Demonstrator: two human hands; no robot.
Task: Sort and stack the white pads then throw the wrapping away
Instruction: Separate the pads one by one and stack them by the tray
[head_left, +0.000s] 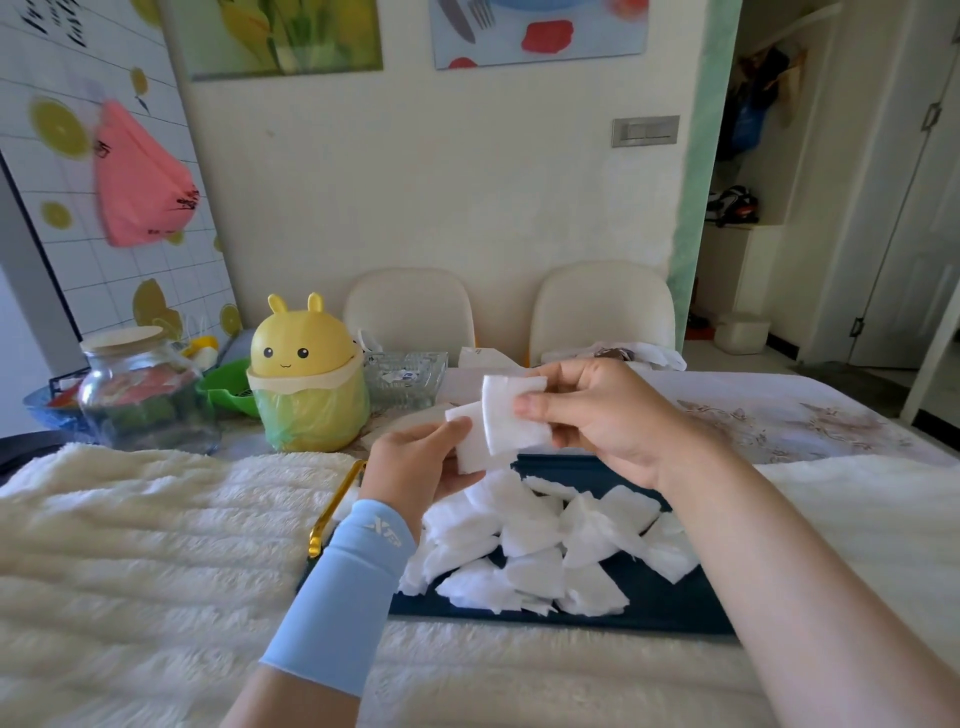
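A loose heap of several white pads (540, 545) lies on a dark blue tray (670, 608) with a gold handle, set on a cream fluffy cover. Above the tray's far edge, my left hand (415, 467), in a light blue sleeve, grips a white pad (470, 444) from below. My right hand (602, 415) pinches a second white pad (511, 413) between thumb and fingers, and it overlaps the front of the first one. I cannot pick out any wrapping among the pads.
A small yellow bunny-faced bin (306, 379) with a green liner stands at the left behind the tray. Beside it are a glass jar (140, 389), a green bowl (228, 384) and a clear glass dish (405, 376). Two cream chairs (410, 312) stand behind the table.
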